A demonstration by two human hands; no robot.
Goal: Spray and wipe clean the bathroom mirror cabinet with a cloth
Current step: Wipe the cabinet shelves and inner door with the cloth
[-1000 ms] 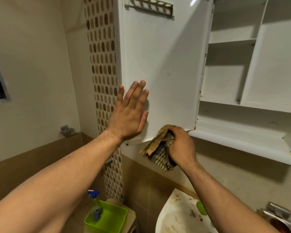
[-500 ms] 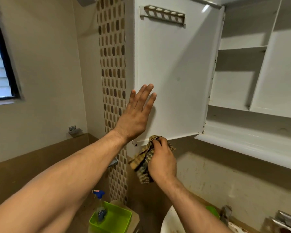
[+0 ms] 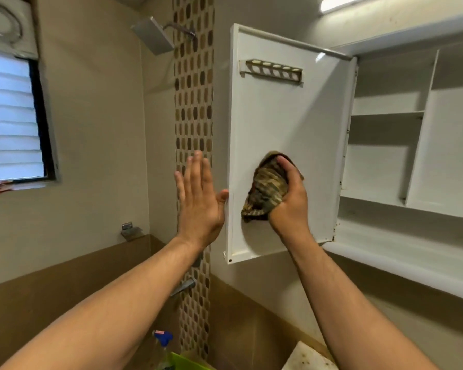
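- Spray bottle [image 3: 163, 340], blue trigger head showing, stands at the bottom edge of the view, just left of a green tub [image 3: 183, 361]; a stained sink corner [image 3: 305, 356] shows further right.
- Left grip [image 3: 198, 201] is flat and wide open, fingers straight and pointing up, and has hold of nothing. Its thumb tip sits at the free edge of the cabinet door [image 3: 286, 116]; whether it touches is hard to tell.
- Right grip [image 3: 289, 204] is curled tight round a bunched brown patterned cloth [image 3: 265, 193] and presses it against the lower middle of the door's white inner face.
- A slotted holder rack [image 3: 271, 72] is fixed across the door's upper part.
- The door stands swung open to the left; the mirror cabinet [image 3: 385, 113] behind it shows bare white shelves and dividers, with dark grime at the lower hinge corner.
- On the wall beyond run a mosaic tile strip [image 3: 193, 102] and, low down, a tap spout [image 3: 183, 287].
- Farthest off are a square shower head [image 3: 153, 36] high up and a louvred window [image 3: 11, 116] at the left.
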